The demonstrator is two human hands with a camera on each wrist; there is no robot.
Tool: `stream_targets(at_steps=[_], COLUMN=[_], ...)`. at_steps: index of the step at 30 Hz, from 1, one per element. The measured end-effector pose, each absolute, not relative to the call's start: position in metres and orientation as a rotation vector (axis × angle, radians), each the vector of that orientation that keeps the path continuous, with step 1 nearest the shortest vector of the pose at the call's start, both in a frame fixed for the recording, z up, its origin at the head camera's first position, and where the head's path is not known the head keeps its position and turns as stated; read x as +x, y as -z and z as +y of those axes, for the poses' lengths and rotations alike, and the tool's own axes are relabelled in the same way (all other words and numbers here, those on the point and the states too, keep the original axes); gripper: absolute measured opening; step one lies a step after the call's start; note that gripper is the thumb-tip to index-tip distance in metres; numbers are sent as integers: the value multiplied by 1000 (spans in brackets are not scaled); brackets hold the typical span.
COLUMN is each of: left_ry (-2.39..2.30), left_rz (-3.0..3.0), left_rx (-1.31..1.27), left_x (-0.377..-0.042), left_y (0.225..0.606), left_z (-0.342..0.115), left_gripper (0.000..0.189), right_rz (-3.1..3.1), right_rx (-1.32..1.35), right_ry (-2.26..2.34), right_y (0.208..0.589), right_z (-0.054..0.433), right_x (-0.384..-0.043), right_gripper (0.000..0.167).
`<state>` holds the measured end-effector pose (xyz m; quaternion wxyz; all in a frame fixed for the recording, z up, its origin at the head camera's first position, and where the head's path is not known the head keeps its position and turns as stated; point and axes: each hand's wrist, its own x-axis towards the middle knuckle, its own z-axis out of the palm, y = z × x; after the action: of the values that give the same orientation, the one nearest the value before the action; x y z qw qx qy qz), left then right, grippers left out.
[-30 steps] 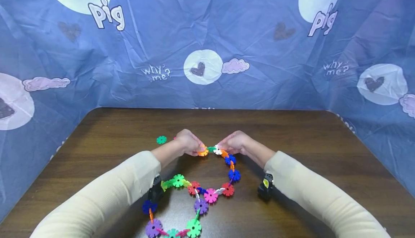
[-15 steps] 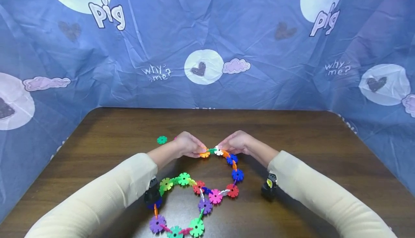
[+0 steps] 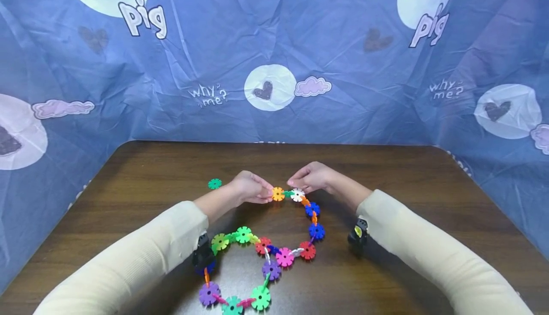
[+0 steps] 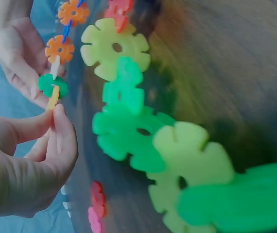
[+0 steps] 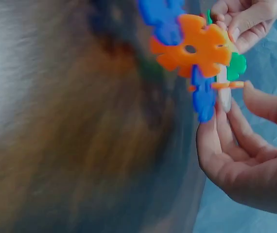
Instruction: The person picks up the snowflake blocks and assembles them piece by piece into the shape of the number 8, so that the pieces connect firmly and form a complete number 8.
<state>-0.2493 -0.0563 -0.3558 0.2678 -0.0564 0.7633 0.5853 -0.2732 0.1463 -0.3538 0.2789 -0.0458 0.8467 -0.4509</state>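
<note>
A chain of slotted plastic snowflake discs forms linked loops on the table. My left hand (image 3: pixel 250 187) pinches the yellow-orange disc (image 3: pixel 278 198) at the chain's upper end, which shows edge-on as a thin yellow piece (image 4: pixel 53 98) in the left wrist view. A green disc (image 3: pixel 288 194) joins it to the white disc (image 3: pixel 297 198). Right at the white disc is my right hand (image 3: pixel 316 177), its thumb apart from the fingers and its fingertips above and behind that disc. Orange and blue discs (image 3: pixel 317 231) run down from there toward a red disc (image 3: pixel 307 251).
A second loop with a purple disc (image 3: pixel 209 294) lies nearer the front, partly behind the left sleeve. One loose green disc (image 3: pixel 215 183) lies left of the left hand. Red and pink pieces (image 4: pixel 97 200) lie by the table edge. Printed blue cloth (image 3: pixel 274 29) surrounds the table.
My left hand has moved slightly right with the yellow-orange disc, which now faces the head camera. My right fingertips have lifted off the white disc's face.
</note>
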Motion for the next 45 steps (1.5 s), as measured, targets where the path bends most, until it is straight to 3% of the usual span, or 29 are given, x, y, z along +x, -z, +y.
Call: stream_targets(at_steps=[13,18,24,28,35,45], left_ry=[-1461,-1023,-632,-424,-399,-713], left_rz=[2363,2759,2861,2867,2894,2932], left_rx=[58,336,826,978,1005,837], left_x=[-257,-260,-260,-258,-259,-254], left_y=[342,341,352,357,360,362], left_z=[-81,-110,-122,-121,-118,-108], left_gripper=[19,7,15,19,19,17], right_rz=[2204,2180,2172,2154,2161,2177], right_rx=[-156,-147,-140,-135,-124,-109], right_ry=[1120,1145,1175,1209,1239,1211], right_y=[354,354,356,358,361,365], right_z=[134,140,141,141,143,145], right_x=[-285,-286,-285,-284,-281,-277], right_gripper=[31,33,33,34,35,34])
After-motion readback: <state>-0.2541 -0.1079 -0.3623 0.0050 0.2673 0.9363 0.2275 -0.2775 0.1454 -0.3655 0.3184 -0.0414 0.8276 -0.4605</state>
